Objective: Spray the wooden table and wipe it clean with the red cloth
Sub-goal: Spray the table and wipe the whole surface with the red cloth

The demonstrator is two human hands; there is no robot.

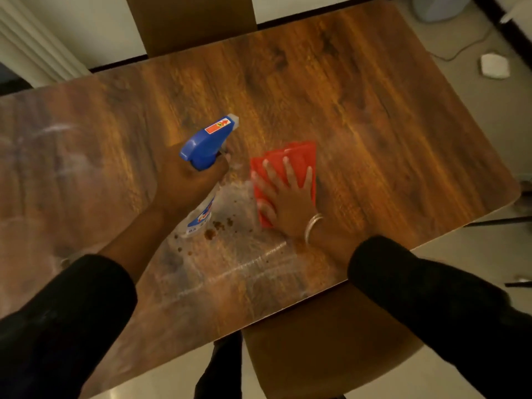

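Observation:
A wooden table (359, 116) fills the view. My left hand (187, 182) grips a clear spray bottle (205, 145) with a blue trigger head, held above the table's middle, nozzle pointing up and right. My right hand (288, 197) lies flat with fingers spread on a folded red cloth (290, 155), pressing it to the wood just right of the bottle. Brown crumbs and spots (216, 228) sit on a wet, streaked patch below the bottle, left of the cloth.
A brown chair (325, 341) is tucked at the near edge, another chair back (190, 21) at the far edge. A white box (494, 66) and cable lie on the floor at right. Smeared streaks (57, 145) mark the table's left side.

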